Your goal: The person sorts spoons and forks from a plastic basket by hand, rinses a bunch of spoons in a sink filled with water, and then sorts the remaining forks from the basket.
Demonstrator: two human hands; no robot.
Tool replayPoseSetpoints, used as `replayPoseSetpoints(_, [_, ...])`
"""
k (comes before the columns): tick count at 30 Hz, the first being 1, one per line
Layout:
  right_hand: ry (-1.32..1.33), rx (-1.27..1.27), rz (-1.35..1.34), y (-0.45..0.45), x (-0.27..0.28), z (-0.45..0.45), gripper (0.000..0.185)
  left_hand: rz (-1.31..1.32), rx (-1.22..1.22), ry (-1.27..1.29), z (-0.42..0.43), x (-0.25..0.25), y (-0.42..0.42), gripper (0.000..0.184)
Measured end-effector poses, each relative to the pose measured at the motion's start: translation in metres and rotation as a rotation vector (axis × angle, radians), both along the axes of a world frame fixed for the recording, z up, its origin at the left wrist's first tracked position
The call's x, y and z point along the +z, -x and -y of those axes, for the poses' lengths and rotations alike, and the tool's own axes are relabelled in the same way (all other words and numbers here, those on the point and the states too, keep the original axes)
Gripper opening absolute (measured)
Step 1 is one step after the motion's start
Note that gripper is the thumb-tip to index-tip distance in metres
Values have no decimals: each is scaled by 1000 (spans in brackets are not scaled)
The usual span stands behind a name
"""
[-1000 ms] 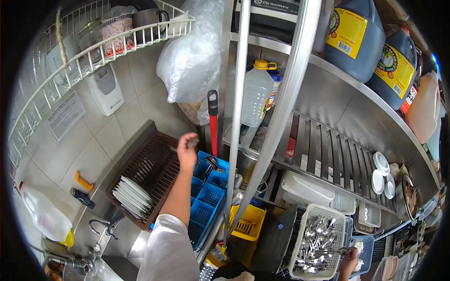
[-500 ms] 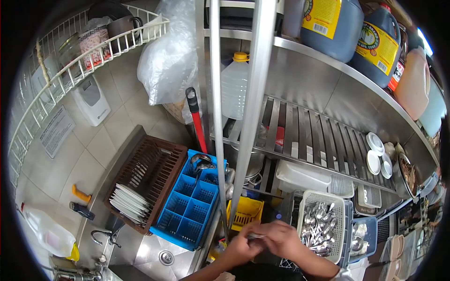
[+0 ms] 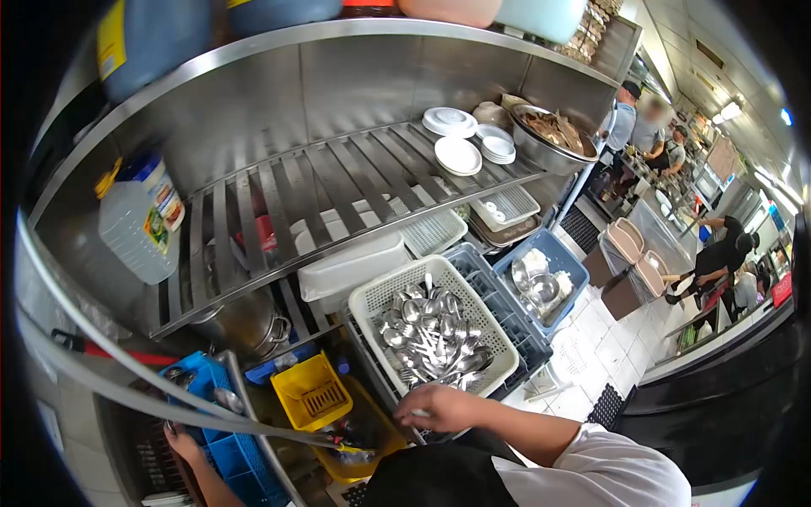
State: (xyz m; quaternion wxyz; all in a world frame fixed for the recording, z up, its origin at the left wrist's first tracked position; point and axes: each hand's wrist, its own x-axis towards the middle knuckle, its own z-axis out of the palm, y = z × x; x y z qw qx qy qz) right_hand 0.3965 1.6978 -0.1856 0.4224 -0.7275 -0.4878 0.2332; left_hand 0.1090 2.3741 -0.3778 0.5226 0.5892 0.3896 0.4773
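Observation:
My left hand [image 3: 183, 443] is at the lower left, beside the blue compartment caddy [image 3: 221, 452]. Its fingers are closed around something small and shiny that I cannot make out. Ladles and other metal utensils [image 3: 226, 400] stand in the caddy's far compartments. My right hand [image 3: 438, 409] is at the near edge of the white perforated basket [image 3: 372, 314], its fingers curled together. A pale spot shows at its fingertips, too small to name. Many metal spoons and other cutlery [image 3: 431, 325] lie heaped in that basket.
A yellow basket [image 3: 312, 390] stands between caddy and cutlery. A blue bin [image 3: 564, 314] with metalware is to the right. A slatted steel shelf [image 3: 325, 190] holds white dishes [image 3: 458, 155] and a large bowl [image 3: 551, 148]. A pale curved pole [image 3: 144, 390] crosses the left. Other people [image 3: 667, 148] stand far right.
The view has swung right. My hands were together in front of me; now they are apart, the left at the blue caddy and the right by the cutlery basket.

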Motion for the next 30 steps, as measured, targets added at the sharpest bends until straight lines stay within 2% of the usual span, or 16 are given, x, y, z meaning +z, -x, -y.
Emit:
replayPoseSetpoints(2, [70, -175, 24, -37, -17, 35, 22, -240, 32, -75, 4, 6, 0, 50])
replayPoseSetpoints(4, [176, -372, 249, -92, -36, 63, 24, -77, 42, -22, 28, 36, -2, 47])
replayPoseSetpoints(6, [327, -489, 282, -160, -58, 79, 23, -9, 255, -86, 74, 68, -3, 39])
replayPoseSetpoints(8, [421, -618, 360, -221, -73, 77, 22, -122, 340, -218, 154, 99, -19, 38])
replayPoseSetpoints(9, [418, -604, 342, -250, -92, 76, 22, -220, 415, -348, 191, 109, -25, 36])
replayPoseSetpoints(10, [480, -466, 523, -277, -111, 72, 22, -171, 289, -389, 223, 95, -32, 34])
replayPoseSetpoints(11, [531, -324, 704, -294, -128, 69, 22, -209, 190, -265, 275, 105, -60, 36])
replayPoseSetpoints(13, [659, -196, 777, -302, -127, 56, 25, -141, 211, -319, 391, 136, -152, 57])
replayPoseSetpoints(15, [763, -60, 858, -304, -127, 49, 25, -207, 239, -314, 434, 142, -199, 62])
replayPoseSetpoints(18, [732, -75, 947, -306, -129, 52, 26, -168, 333, -341, 478, 184, -278, 49])
replayPoseSetpoints(20, [728, -23, 917, -313, -132, 50, 27, -517, 259, -530, 432, 162, -263, 42])
replayPoseSetpoints(21, [712, -11, 869, -318, -134, 50, 26, -269, 292, -499, 406, 146, -260, 37])
replayPoseSetpoints(23, [636, 32, 832, -323, -129, 54, 23, -577, 612, -570, 373, 158, -250, 44])
replayPoseSetpoints(24, [624, 52, 828, -326, -124, 56, 23, -552, 798, -565, 357, 158, -246, 63])
replayPoseSetpoints(26, [617, 84, 655, -336, -114, 53, 23, -870, 945, -589, 319, 160, -208, 87])
replayPoseSetpoints(30, [374, -59, 333, -359, -106, 55, 19, -1093, 970, -432, 281, 122, -150, 110])
